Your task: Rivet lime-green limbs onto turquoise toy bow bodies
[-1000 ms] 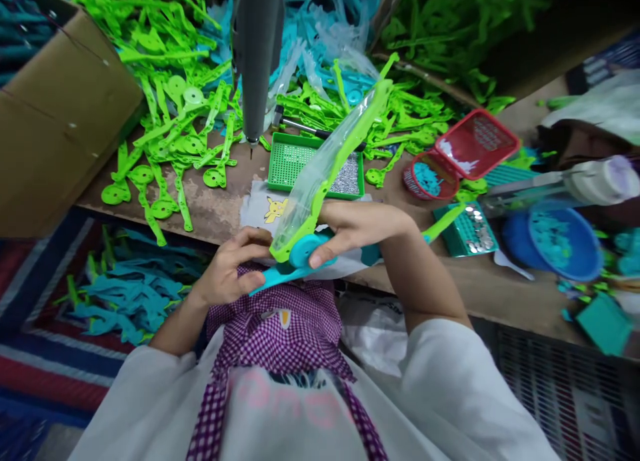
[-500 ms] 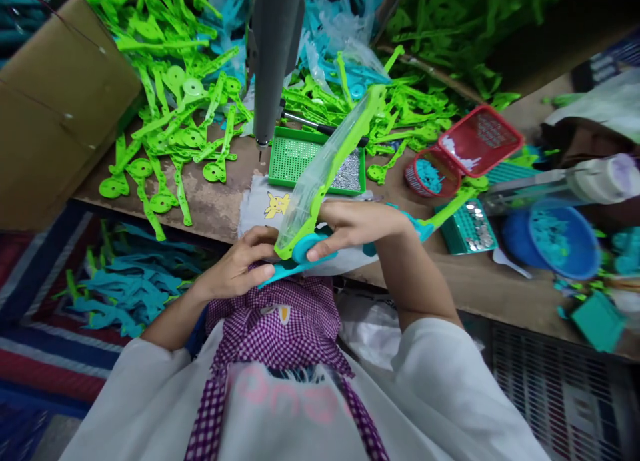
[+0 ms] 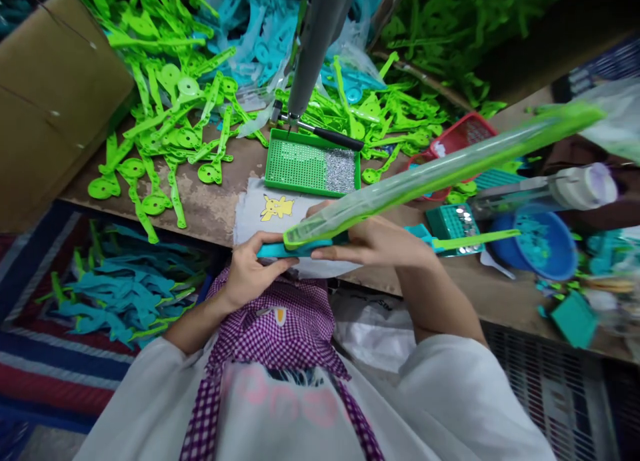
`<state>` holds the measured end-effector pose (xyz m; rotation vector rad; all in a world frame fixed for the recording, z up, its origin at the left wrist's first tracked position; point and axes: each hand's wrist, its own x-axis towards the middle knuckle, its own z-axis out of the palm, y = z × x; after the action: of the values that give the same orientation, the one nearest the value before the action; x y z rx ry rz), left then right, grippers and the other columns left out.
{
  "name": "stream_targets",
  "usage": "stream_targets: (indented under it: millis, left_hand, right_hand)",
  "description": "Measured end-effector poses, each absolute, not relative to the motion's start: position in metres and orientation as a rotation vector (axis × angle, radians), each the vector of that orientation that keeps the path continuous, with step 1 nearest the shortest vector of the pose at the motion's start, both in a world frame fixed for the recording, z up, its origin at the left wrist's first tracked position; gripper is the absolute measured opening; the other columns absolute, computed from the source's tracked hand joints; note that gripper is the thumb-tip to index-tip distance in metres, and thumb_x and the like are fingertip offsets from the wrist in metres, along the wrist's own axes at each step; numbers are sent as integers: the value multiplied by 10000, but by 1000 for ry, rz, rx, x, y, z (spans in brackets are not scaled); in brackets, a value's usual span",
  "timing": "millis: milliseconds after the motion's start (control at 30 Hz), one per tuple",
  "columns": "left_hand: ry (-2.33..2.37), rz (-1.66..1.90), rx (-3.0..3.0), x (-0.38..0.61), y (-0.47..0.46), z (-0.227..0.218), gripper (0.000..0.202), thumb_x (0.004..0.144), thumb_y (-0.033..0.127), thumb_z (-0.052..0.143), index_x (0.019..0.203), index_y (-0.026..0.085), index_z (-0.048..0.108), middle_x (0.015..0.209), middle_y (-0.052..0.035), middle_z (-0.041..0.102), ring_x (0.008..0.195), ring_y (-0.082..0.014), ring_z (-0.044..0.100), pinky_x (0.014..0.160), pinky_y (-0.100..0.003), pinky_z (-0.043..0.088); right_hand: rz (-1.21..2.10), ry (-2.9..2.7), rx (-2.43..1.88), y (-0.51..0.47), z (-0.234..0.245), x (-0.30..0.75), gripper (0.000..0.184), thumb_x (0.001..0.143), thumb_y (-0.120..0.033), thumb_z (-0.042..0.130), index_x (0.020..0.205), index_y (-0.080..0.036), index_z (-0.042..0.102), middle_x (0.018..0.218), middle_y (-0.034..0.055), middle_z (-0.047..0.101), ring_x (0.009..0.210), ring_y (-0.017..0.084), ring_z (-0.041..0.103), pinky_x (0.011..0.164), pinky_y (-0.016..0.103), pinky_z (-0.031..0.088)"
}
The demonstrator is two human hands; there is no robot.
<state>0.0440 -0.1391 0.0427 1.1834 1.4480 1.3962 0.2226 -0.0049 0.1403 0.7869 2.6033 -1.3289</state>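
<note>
My left hand (image 3: 253, 269) pinches the turquoise left end of a green-and-turquoise plastic assembly (image 3: 435, 177) between thumb and fingers. My right hand (image 3: 385, 244) is wrapped around its middle, thumb along the near side. From the hands, a long green arm with a clear cover rises to the upper right. A thinner green arm (image 3: 480, 239) on a turquoise piece sticks out right beyond my right wrist. Beneath lies a grey cloth (image 3: 250, 207) with a yellow printed figure. How the parts join is hidden by my fingers.
A grey powered screwdriver (image 3: 317, 47) hangs above a green tray (image 3: 295, 164) of small silver parts. A black-handled hammer (image 3: 340, 139) lies behind it. Green parts (image 3: 170, 134) pile up behind. At right stand a red basket (image 3: 470, 131), teal tray (image 3: 445, 221) and blue bowl (image 3: 555, 264).
The assembly has been turned: its covered green arm swung from upright down to the right, and the round turquoise disc no longer shows. The hanging screwdriver has shifted right in view.
</note>
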Motion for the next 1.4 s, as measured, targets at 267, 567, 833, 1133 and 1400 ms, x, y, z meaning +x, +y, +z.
stream_targets:
  millis: [267, 567, 833, 1133, 1400]
  left_hand:
    - [1279, 1361, 1348, 21, -114, 31, 621, 652, 419, 856, 1201, 227, 641, 1232, -98, 669, 1144, -267, 629, 955, -391, 516]
    - [974, 1626, 943, 23, -61, 58, 391, 720, 493, 797, 952, 207, 668, 849, -33, 684, 856, -195, 679, 799, -322, 560]
    - [855, 1852, 549, 9, -77, 49, 291, 769, 387, 793, 935, 238, 607, 825, 23, 589, 708, -93, 607, 801, -277, 563]
    - [914, 1739, 526, 15, -82, 37, 317, 798, 382, 756, 1029, 247, 586, 849, 17, 605, 720, -104, 619, 756, -268, 569]
    - [850, 1798, 516, 20, -80, 26, 289, 803, 322, 764, 1010, 242, 578, 877, 22, 613, 745, -91, 617, 822, -276, 567]
  right_hand:
    - [-1273, 2665, 775, 0, 118, 218, 428, 847, -576, 590, 1033, -203, 686, 1046, 81, 685, 1033, 259, 601, 928, 381, 462]
    - [-1005, 2829, 766, 8, 83, 187, 521, 867, -569, 566, 1205, -173, 560, 1043, 112, 667, 936, 252, 561, 841, 379, 430]
    - [-1779, 2545, 1798, -99, 43, 217, 367, 831, -616, 509, 751, -259, 534, 739, 66, 629, 749, 248, 584, 760, 427, 471]
    - [-3104, 1120, 1714, -105, -3, 165, 499, 587, -619, 741, 895, -270, 558, 850, 40, 693, 825, 241, 662, 637, 325, 514]
    - [-3322, 961, 2064, -104, -12, 157, 529, 555, -645, 795, 770, -209, 587, 639, -31, 611, 509, 95, 518, 437, 226, 431]
